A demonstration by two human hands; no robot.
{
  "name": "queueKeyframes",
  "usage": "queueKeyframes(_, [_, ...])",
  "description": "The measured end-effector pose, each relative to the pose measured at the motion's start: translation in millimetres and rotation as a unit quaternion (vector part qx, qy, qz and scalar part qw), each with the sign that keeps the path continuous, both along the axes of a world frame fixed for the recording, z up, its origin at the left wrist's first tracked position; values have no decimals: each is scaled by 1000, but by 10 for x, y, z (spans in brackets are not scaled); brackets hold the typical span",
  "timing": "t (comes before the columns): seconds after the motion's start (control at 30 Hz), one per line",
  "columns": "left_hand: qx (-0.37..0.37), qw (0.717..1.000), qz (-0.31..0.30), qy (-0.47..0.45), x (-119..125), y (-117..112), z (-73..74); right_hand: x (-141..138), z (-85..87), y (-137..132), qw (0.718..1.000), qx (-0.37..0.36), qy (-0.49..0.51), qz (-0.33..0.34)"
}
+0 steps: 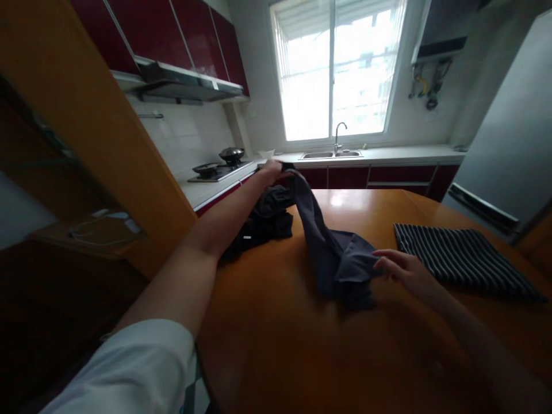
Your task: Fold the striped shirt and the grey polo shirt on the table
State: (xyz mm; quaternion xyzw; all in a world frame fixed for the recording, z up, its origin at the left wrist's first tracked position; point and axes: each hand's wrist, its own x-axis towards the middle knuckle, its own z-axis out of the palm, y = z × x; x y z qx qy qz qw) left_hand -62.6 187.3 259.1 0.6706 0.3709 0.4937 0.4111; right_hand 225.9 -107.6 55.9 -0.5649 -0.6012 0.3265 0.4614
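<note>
Fingers of your left hand (271, 168) grip one end of the gray cloth (332, 250); those of your right hand (407, 275) meet its near corner, whether pinching or merely touching you cannot tell.
The gray cloth slopes between your fingers, its lower part bunched on the table (267, 328); it looks light, soft and limp, likely easiest to control by its edges or corners, since a mid-fabric hold would probably let it sag. Black clothing (269, 215) lies just below your left fingers, a striped cloth (463, 259) just beyond your right.
</note>
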Motion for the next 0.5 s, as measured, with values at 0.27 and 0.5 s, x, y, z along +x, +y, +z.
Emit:
queueKeyframes(0.27, [317, 937, 40, -139, 50, 278, 1854, 87, -293, 115, 1000, -25, 8, 8])
queueKeyframes(0.5, [209, 975, 44, 65, -1224, -160, 1011, -62, -248, 96, 998, -42, 2, 47])
